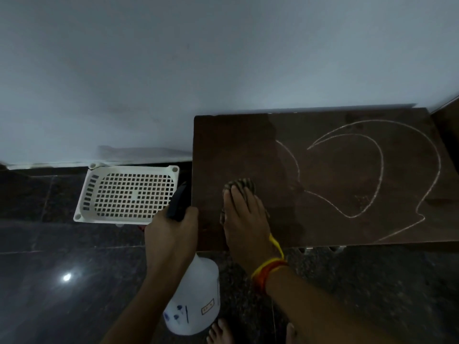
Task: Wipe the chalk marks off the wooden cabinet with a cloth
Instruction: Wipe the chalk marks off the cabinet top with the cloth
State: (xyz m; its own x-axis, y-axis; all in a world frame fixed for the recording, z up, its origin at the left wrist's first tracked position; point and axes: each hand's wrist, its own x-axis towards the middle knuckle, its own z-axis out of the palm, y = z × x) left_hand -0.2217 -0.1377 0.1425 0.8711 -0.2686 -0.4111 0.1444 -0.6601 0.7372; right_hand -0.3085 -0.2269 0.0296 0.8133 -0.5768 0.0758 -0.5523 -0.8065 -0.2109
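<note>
Right hand pressing a striped cloth on the cabinet top, left hand gripping a spray bottle.

The right hand (244, 214) lies flat, fingers extended, on the striped cloth (239, 186) at the left part of the dark wooden cabinet (323, 234); chalk marks (377, 155) curl across the right part. The left hand (171, 234) is closed around the black trigger head of a white spray bottle (196, 299), beside the cabinet's left edge. A white perforated basket (129, 192) sits on the dark floor (49, 281).

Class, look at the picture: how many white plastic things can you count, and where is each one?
2. The white basket stands on the dark floor by the wall, left of the cabinet. The white spray bottle hangs in the left hand, in front of the cabinet's near-left corner. Others could be out of view.
</note>
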